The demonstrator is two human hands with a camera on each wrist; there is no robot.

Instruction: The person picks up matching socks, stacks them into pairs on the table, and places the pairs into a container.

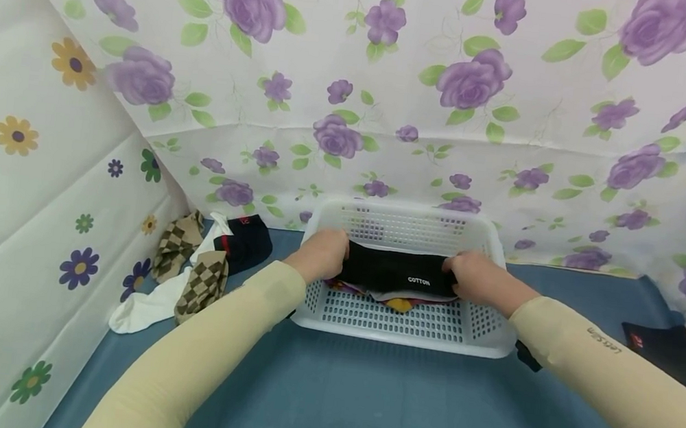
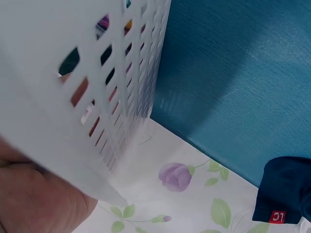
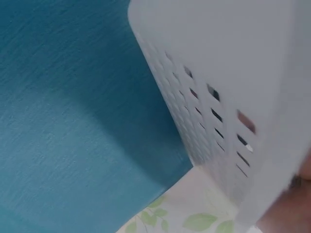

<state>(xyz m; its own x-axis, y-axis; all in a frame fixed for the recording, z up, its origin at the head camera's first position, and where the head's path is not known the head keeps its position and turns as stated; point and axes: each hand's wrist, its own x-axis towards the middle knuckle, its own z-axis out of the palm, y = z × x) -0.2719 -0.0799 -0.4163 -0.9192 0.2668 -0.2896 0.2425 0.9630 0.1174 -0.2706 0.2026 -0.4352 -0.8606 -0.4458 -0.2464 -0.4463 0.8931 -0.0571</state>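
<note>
A white plastic basket (image 1: 399, 341) with slotted walls stands on the blue surface. Inside it, a black sock (image 1: 387, 268) with white "COTTON" lettering is stretched flat sideways. My left hand (image 1: 322, 253) pinches its left end and my right hand (image 1: 478, 280) its right end. Colourful fabric (image 1: 399, 305) with yellow and red shows beneath the sock. Each wrist view mostly holds the basket's outer wall (image 2: 53, 102), with part of the left hand (image 2: 43, 199) and of the right hand (image 3: 286, 208) at the rim; the fingertips are hidden there.
Left of the basket lie checkered socks (image 1: 204, 282), a white sock (image 1: 148, 307) and a navy sock (image 1: 248, 243) with a red label. A dark sock (image 1: 664, 352) lies at the far right. Flowered sheeting (image 1: 338, 138) rises behind the blue surface (image 1: 387, 397).
</note>
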